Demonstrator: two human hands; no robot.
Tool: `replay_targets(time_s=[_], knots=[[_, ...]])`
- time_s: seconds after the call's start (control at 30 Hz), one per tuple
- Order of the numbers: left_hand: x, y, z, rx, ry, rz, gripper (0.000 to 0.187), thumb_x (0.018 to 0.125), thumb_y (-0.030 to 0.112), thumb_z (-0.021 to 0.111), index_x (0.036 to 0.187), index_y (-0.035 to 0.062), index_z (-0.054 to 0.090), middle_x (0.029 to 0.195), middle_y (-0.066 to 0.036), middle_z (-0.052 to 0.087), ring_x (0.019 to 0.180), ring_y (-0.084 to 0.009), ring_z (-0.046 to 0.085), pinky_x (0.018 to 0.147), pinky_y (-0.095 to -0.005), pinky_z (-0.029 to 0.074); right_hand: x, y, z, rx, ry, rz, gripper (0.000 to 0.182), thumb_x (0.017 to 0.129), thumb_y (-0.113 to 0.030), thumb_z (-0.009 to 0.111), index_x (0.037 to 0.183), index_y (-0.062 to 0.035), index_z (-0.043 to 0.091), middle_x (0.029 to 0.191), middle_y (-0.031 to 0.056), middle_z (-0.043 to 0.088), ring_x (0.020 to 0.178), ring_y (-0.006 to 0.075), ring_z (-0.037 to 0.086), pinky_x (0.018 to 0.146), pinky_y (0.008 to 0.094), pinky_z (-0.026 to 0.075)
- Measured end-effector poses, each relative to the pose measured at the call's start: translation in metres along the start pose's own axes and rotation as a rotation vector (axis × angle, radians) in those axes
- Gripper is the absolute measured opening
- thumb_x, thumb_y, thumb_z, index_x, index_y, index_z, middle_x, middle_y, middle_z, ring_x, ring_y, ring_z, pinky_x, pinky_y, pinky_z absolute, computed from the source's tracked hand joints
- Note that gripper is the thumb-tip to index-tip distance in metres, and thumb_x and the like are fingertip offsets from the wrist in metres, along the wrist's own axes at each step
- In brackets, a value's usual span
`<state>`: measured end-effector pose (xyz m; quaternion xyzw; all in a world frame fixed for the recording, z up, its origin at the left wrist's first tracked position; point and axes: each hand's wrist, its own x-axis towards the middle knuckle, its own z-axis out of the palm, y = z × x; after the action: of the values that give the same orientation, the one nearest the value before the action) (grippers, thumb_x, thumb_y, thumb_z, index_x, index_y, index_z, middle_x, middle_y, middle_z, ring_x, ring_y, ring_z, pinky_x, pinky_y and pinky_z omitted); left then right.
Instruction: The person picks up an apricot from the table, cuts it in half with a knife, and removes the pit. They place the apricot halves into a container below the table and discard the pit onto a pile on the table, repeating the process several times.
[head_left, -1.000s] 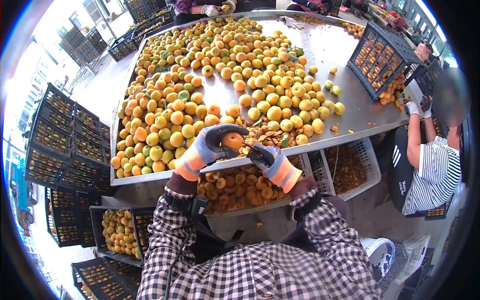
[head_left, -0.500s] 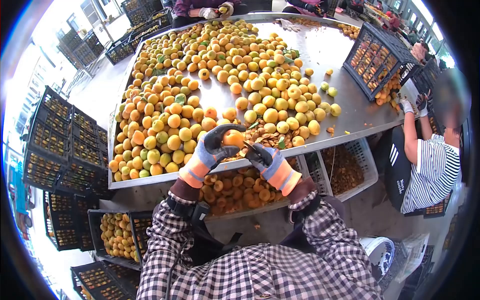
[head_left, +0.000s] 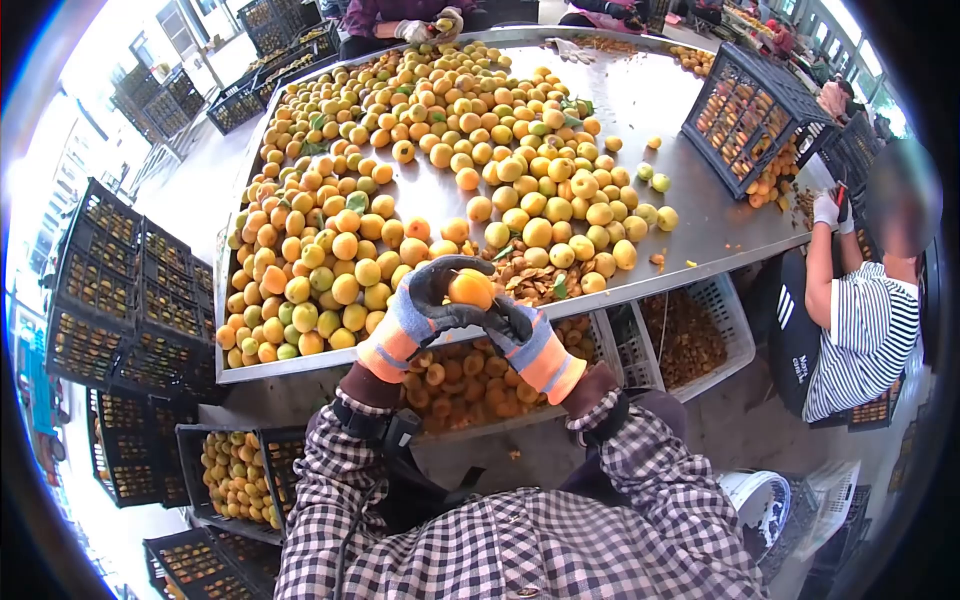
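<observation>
An orange apricot (head_left: pixel 471 289) is held in my left hand (head_left: pixel 414 318), whose gloved fingers curl around it just off the table's near edge. My right hand (head_left: pixel 530 345), in a matching dark, grey and orange glove, is closed against the apricot's right side. Whatever its fingertips pinch is hidden. Just beyond my hands, brown apricot stones (head_left: pixel 528 280) lie on the metal table (head_left: pixel 640 262). Whole apricots (head_left: pixel 345 245), yellow to orange with a few green, spread widely behind and to the left. Under the edge, a crate holds opened apricots (head_left: pixel 470 385).
A white crate of brown stones (head_left: pixel 685 340) stands below the edge at right. A tilted black crate (head_left: pixel 745 120) spills apricots near a co-worker in a striped shirt (head_left: pixel 865 335). Black crates (head_left: pixel 120 280) are stacked at left, and a white bucket (head_left: pixel 757 505) stands at lower right.
My right hand has moved in against the apricot, its fingertips now touching it. The apricot has shifted slightly right and down. The co-worker's hands at right have come together.
</observation>
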<state>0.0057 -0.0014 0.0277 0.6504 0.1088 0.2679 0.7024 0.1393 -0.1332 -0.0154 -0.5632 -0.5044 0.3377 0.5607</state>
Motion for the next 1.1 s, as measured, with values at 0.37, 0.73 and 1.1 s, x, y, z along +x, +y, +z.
replay_targets(time_s=[0.37, 0.73, 1.1], knots=[[-0.003, -0.002, 0.019, -0.296, 0.144, -0.064, 0.058, 0.086, 0.034, 0.071, 0.130, 0.0007, 0.051, 0.116, -0.006, 0.060, 0.105, -0.0152, 0.058, 0.092, -0.0293, 0.047, 0.008, 0.004, 0.010, -0.062, 0.116, -0.020, 0.020, 0.089, -0.011, 0.063, 0.107, -0.0030, 0.061, 0.089, 0.0177, 0.067, 0.085, 0.0344, 0.067, 0.070, 0.0366, 0.051], [-0.001, -0.005, 0.002, -0.083, -0.010, 0.020, 0.061, 0.075, 0.023, 0.081, 0.125, -0.0019, 0.056, 0.115, -0.006, 0.063, 0.106, -0.0157, 0.059, 0.094, -0.0305, 0.048, 0.003, 0.000, 0.008, -0.306, 0.184, -0.197, 0.023, 0.084, -0.012, 0.066, 0.106, -0.0071, 0.060, 0.081, 0.0172, 0.065, 0.078, 0.0386, 0.064, 0.063, 0.0414, 0.051], [0.007, -0.002, 0.018, 0.010, 0.077, -0.019, 0.059, 0.086, 0.037, 0.068, 0.130, -0.0001, 0.052, 0.116, -0.004, 0.060, 0.105, -0.0131, 0.056, 0.092, -0.0271, 0.044, 0.007, 0.012, 0.005, -0.352, 0.201, -0.197, 0.024, 0.087, -0.013, 0.063, 0.110, -0.0077, 0.059, 0.087, 0.0185, 0.065, 0.082, 0.0402, 0.063, 0.066, 0.0426, 0.051]])
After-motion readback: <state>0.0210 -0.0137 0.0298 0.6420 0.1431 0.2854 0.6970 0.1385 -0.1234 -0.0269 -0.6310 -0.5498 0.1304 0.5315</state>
